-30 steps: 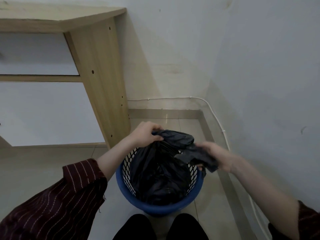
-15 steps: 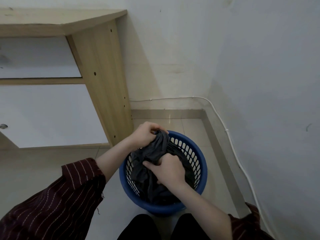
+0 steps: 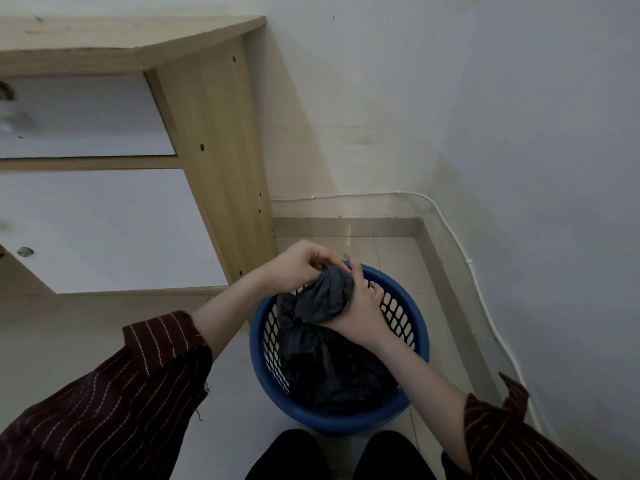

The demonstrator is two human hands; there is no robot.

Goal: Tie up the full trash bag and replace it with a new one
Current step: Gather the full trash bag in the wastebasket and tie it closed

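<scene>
Closer together than half a second ago, the left hand and right hand now meet above the basket's far rim, the right having slid up. Over the basket, the left hand pinches the very tip of the trash bag in curled fingers. The gathered neck's long axis runs from that pinch down and nearward to the bag's body inside the basket. Just right of the neck, the right hand wraps around it below the tip. Count: one bag, one basket, two hands; no fresh bag shows.
</scene>
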